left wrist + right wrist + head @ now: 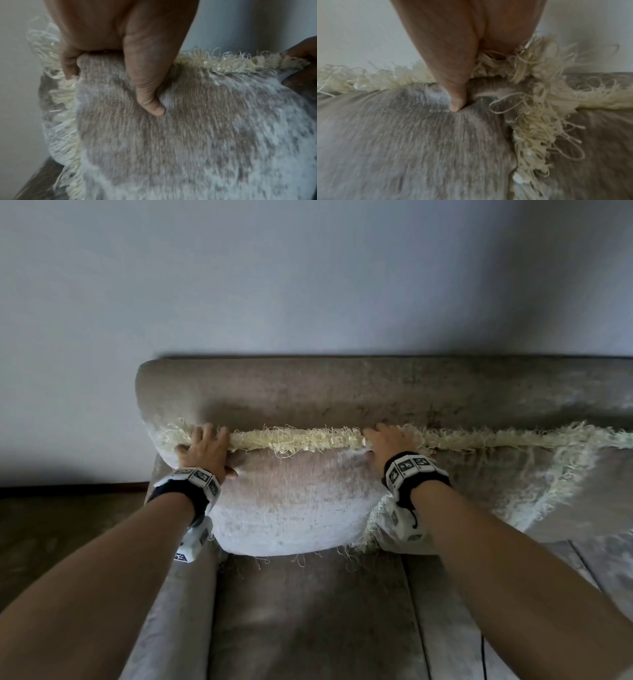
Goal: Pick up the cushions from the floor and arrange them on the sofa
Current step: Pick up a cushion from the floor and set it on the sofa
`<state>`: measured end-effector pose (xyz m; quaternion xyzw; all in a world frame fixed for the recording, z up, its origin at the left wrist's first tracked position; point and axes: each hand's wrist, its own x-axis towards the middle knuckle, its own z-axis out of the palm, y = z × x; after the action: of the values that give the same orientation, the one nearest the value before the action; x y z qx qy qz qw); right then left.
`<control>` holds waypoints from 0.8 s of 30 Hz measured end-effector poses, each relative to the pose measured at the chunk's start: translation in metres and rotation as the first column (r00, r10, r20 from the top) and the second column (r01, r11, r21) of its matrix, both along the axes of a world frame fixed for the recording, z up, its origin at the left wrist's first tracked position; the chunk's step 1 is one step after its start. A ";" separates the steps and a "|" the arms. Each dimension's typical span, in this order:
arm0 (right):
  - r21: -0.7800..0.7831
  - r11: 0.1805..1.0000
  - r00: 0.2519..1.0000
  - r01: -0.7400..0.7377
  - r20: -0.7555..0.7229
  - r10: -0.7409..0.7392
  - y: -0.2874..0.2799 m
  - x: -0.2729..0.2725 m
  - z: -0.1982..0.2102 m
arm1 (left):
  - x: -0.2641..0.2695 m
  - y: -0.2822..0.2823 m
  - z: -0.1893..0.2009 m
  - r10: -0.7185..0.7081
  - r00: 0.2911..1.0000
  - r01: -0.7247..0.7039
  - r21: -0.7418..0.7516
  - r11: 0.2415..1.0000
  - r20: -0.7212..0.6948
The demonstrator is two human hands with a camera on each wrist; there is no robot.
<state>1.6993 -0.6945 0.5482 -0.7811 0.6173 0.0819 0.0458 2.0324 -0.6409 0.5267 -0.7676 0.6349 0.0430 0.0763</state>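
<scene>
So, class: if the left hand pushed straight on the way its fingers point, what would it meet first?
Most likely the sofa backrest: the left hand grips the cushion's fringed top edge, fingers aimed at it. The gap between them is hard to judge.

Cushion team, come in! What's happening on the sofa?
Both hands, left and right, gripping the cushion's top edge. Cushion upright against sofa back. Second cushion alongside. Nothing blocking.

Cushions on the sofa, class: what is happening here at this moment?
A person grips the top corners of a grey fringed cushion, left hand on one corner and right hand on the other, thumbs pressed into its front. It stands against the sofa's backrest by the armrest. A second fringed cushion already leans beside it.
</scene>
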 end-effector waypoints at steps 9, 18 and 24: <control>-0.061 0.996 0.994 0.067 0.089 -0.062 0.036 0.021 -0.013 | 0.002 0.022 -0.001 -0.065 0.998 0.066 0.053 0.996 -0.011; -0.029 0.999 0.999 0.021 0.028 -0.020 0.033 0.025 0.010 | 0.003 0.020 0.032 -0.059 0.997 0.067 0.227 0.972 -0.040; -0.052 0.996 0.990 0.075 0.127 -0.068 0.017 0.037 0.006 | 0.021 -0.001 0.000 0.012 0.995 -0.002 0.102 0.995 -0.095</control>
<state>1.7366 -0.6773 0.5538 -0.7631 0.6429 0.0137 0.0650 2.0534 -0.6422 0.5263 -0.7619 0.6322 0.1122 0.0845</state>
